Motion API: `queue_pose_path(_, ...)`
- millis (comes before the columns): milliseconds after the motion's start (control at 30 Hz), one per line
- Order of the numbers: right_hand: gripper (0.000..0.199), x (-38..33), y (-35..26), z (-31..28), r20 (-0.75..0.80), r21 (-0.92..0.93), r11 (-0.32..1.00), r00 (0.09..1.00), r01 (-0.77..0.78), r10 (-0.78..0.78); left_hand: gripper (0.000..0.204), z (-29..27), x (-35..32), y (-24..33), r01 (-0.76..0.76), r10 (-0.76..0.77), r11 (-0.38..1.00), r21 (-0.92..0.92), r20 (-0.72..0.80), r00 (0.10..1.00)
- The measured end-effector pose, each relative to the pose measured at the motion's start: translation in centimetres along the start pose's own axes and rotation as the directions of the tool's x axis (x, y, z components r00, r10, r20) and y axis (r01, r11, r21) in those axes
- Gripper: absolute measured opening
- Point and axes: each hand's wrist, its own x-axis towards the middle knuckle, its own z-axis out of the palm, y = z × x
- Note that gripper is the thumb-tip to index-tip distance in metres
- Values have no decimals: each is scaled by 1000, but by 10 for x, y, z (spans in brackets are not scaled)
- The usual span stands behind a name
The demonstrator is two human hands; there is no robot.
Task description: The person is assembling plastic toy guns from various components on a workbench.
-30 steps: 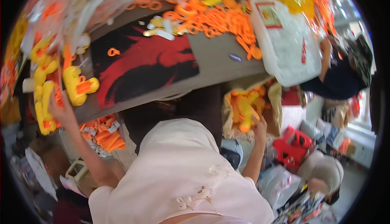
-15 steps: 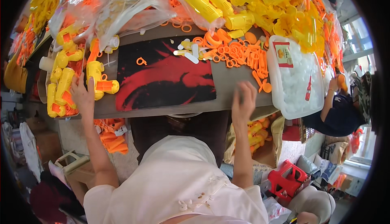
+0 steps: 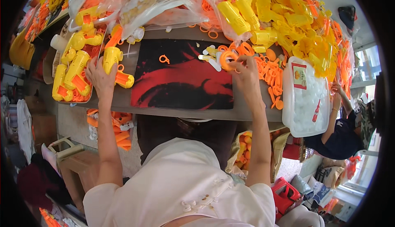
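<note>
My left hand [image 3: 101,79] is closed around the lower end of a yellow toy body [image 3: 112,57] with an orange end piece, beside a box of similar parts. Its fingertips are partly hidden against the yellow plastic. Over the right part of the black and red mat [image 3: 181,83], my right hand [image 3: 248,76] pinches a thick orange ring [image 3: 227,59] between thumb and fingers. Just beyond that hand lies a heap of small orange parts [image 3: 269,72]. Several white and yellow slips [image 3: 212,56] lie left of the ring. A small orange piece [image 3: 164,59] sits alone on the mat.
A box [image 3: 88,95] of yellow bodies stands at the left. Clear plastic bags [image 3: 156,4] and a large yellow pile [image 3: 288,17] fill the back. At right is a white tub [image 3: 302,130] with a red screwdriver [image 3: 316,111]. Another person's arm [image 3: 335,103] shows beyond.
My right hand has moved up and forward to the orange parts and taken hold of a ring. My left hand has closed on the yellow body. The whole view has shifted slightly.
</note>
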Motion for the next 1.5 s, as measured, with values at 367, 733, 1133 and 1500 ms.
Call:
queue_pose_path(367,41,-40,-46,-5,224,105,979,963,-175,148,56,-58,-20,97,-223,428,659,-718,113,897)
queue_pose_path(733,50,-42,-57,13,211,-180,974,962,-138,175,86,-32,10,149,-90,642,732,-675,639,425)
queue_pose_path(1133,61,1,-67,-48,292,679,636,930,-366,224,71,-89,-6,206,-320,754,422,-848,134,643)
queue_pose_path(1500,55,9,-54,-59,393,644,672,912,-367,121,65,-84,5,217,-276,794,344,-898,122,595)
